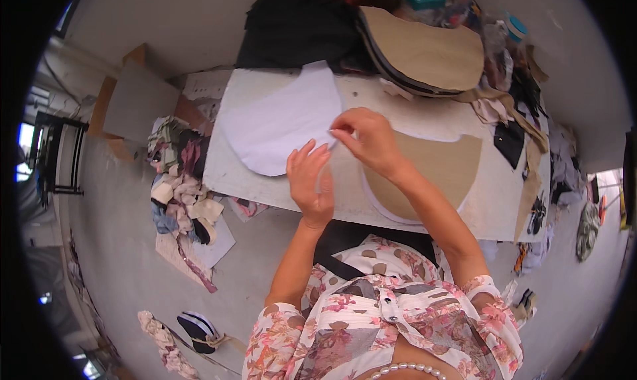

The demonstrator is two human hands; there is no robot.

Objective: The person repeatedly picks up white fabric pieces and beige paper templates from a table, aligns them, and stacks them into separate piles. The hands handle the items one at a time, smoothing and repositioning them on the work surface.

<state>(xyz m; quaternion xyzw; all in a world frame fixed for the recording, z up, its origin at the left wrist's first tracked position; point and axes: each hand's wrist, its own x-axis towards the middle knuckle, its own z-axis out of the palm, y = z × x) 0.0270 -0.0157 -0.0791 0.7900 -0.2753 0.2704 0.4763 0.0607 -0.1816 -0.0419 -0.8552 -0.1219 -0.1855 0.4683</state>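
Observation:
A white curved sheet (279, 121), cut to a shape, lies on the white tabletop in front of me, left of the middle. My right hand (371, 141) is at its right edge, thumb and forefinger pinched together on that edge. Just left of it, my left hand (310, 186) is held up by the sheet's lower right edge with its fingers stretched out, gripping nothing. Under my right forearm lies a khaki fabric panel (444, 164) of similar curved outline, with a white layer showing along its rim. My forearm covers part of that panel.
Along the table's (491, 214) far side stand a pile of black fabric (298, 32) and a stack of khaki panels (424, 48). Fabric strips (524, 115) and scraps crowd the right edge. A heap of cloth offcuts (186, 194) sits at the left, beside a cardboard box (136, 95).

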